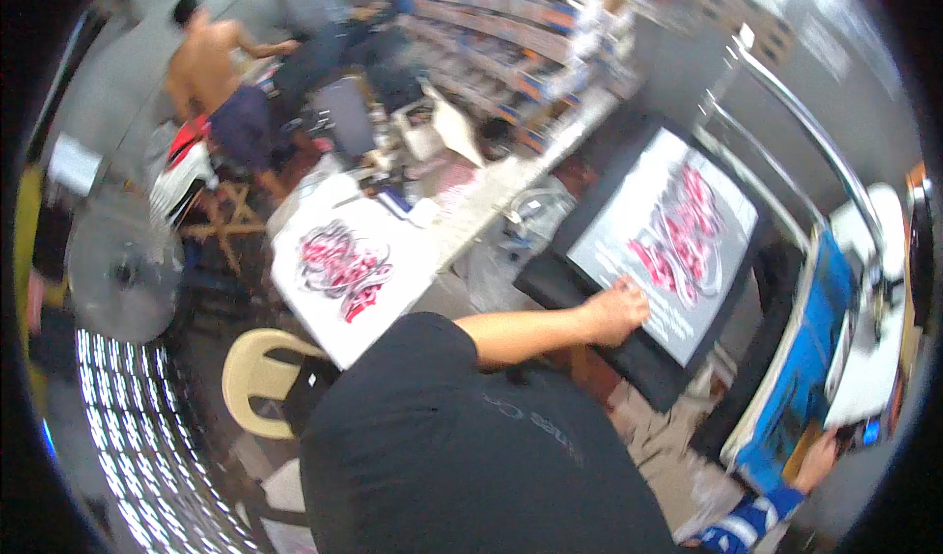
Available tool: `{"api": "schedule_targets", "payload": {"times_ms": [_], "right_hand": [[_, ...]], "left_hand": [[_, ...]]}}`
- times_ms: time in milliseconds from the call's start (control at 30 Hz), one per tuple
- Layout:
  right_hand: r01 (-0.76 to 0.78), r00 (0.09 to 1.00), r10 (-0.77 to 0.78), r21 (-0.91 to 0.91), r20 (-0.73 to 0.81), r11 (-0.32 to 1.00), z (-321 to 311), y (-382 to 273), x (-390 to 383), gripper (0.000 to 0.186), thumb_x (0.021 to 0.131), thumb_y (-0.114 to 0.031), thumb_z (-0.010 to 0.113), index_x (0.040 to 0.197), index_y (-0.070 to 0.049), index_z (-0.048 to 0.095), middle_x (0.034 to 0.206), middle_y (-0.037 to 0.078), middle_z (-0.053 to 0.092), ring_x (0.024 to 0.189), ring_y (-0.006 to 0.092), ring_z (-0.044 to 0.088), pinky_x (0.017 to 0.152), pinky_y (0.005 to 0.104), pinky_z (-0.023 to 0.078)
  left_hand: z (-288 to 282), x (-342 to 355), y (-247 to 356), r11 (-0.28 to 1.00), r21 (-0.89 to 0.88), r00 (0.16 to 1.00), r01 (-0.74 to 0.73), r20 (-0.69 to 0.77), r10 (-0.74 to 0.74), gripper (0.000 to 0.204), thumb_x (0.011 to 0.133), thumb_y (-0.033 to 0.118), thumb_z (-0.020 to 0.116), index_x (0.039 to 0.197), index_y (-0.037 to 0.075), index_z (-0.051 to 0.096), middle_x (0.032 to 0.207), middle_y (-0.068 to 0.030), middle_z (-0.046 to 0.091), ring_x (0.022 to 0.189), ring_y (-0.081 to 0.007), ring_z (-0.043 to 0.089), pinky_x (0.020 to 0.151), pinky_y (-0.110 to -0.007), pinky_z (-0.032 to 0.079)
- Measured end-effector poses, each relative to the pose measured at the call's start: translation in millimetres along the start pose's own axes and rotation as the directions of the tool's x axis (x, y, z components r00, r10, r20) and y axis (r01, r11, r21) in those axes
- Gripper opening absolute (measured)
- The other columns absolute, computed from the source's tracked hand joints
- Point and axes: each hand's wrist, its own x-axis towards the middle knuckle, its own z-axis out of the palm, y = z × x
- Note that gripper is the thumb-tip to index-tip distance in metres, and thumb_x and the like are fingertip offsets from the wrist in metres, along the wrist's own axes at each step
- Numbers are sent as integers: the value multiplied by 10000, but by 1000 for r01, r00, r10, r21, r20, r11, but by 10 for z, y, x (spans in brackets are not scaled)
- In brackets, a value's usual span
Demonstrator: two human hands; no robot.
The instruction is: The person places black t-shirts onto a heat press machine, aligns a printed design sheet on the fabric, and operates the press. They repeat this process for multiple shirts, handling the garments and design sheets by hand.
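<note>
My left hand (614, 310), fingers curled together, rests at the lower-left edge of a grey printed sheet (735, 240) with a red-and-dark graphic, lying on black material (545, 291); whatever its fingertips hold is hidden. My right hand (815, 462), below a blue patterned sleeve, reaches a dark control box (859, 436) with a lit blue display at the lower right; its fingers are too blurred to read. Beside that box is a machine with a blue-and-white panel (794, 367) and a chrome tube frame (835, 166).
A white table (413, 264) holds a similar print (334, 264). A beige chair (255, 377), a silver fan (123, 235) and a louvred metal panel (128, 426) are left. Behind, a shirtless person (211, 73) stands near cluttered equipment and racks of small items (491, 19).
</note>
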Motion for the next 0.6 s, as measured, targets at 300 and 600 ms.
{"api": "schedule_targets", "payload": {"times_ms": [300,600], "right_hand": [[106,987,-108,-24,-117,994,227,52,276,689,1031,-561,429,947,41,754,957,295,712,942,475,670,850,524,519],[26,999,-23,-108,24,994,-142,-739,-99,685,1031,-550,431,947,49,751,964,304,708,928,479,669,851,529,518]], "left_hand": [[-583,-144,229,955,-267,970,126,-171,-176,260,722,74,706,973,68,638,1041,-111,596,1067,-310,578,955,-431,442],[-899,-2140,-362,744,-336,714,577,-235,-660,168,825,95,633,970,53,706,1017,-152,678,962,-337,671,846,-432,540]]}}
